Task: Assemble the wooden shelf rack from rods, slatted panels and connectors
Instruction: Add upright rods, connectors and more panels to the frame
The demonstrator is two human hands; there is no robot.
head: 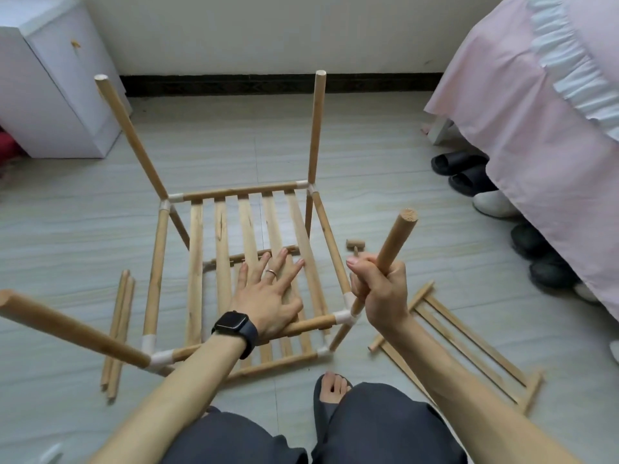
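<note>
Right, the half-built rack stands on the floor. The left hand lies flat on its slatted panel, fingers spread wide. The right hand has its fingers wrapped round a rod seated in the near-right white connector. A spare panel lies to the right, loose rods to the left.
</note>
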